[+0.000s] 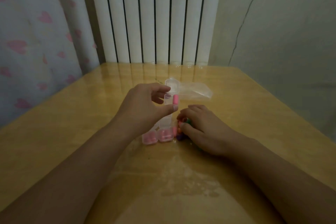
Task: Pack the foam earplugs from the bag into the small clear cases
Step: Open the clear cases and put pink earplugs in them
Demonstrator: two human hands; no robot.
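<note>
1. Head view: the left hand (143, 107) holds an open clear case (171, 101) between thumb and curled fingers, lifted off the table, its lid (171, 85) hinged up and away from the person.
2. A pink earplug (175, 100) stands upright at the case's right side.
3. The right hand (205, 131) rests on the table, fingers curled over a small heap of coloured earplugs (179, 129); whether it pinches one cannot be told.
4. Two shut cases (157, 137) with pink plugs inside sit side by side just left of the heap, more clear cases behind them under the left hand.
5. The clear bag (195, 92) lies flat beyond the hands, well inside the far edge.
6. The wooden table (254, 100) has bare surface right, left and toward the person; a radiator (154, 14) and a curtain (36, 32) stand behind the far edge.
</note>
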